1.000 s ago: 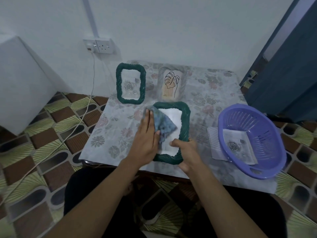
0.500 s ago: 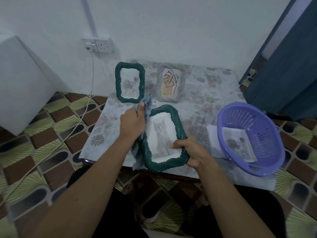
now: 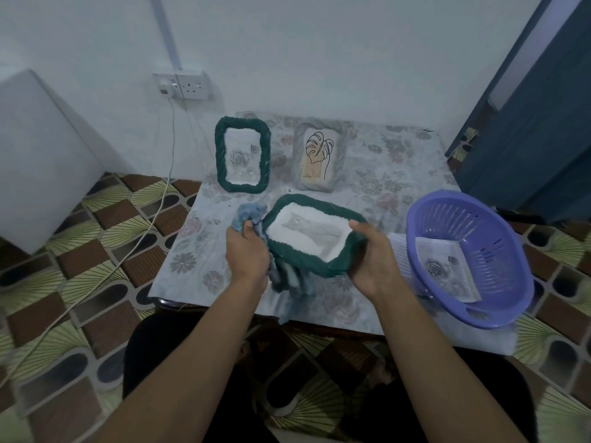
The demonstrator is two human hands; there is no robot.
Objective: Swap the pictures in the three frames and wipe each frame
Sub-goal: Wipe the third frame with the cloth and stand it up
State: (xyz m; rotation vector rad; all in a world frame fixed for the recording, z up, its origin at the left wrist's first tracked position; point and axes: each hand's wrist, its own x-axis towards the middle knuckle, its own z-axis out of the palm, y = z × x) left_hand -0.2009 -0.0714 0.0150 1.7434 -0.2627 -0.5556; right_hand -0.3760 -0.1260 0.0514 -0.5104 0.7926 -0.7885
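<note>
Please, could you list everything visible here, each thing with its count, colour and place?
rope-wrapped frame with rose picture: 1, dark green, standing at table's back left
rope-wrapped frame with leaf drawing: 1, grey, standing right of it
rope-wrapped frame with cat picture: 1, dark green, held over table's front
crumpled cloth: 1, blue, against the held frame's left end
slotted plastic basket: 1, purple, table's right side
printed rose sheet: 1, white, inside basket
floral-cloth table: 1, pale, centre
double wall socket: 1, white, wall behind
door: 1, dark blue, far right
left hand: 1, bare, grips cloth
right hand: 1, bare, grips held frame's right end
</note>
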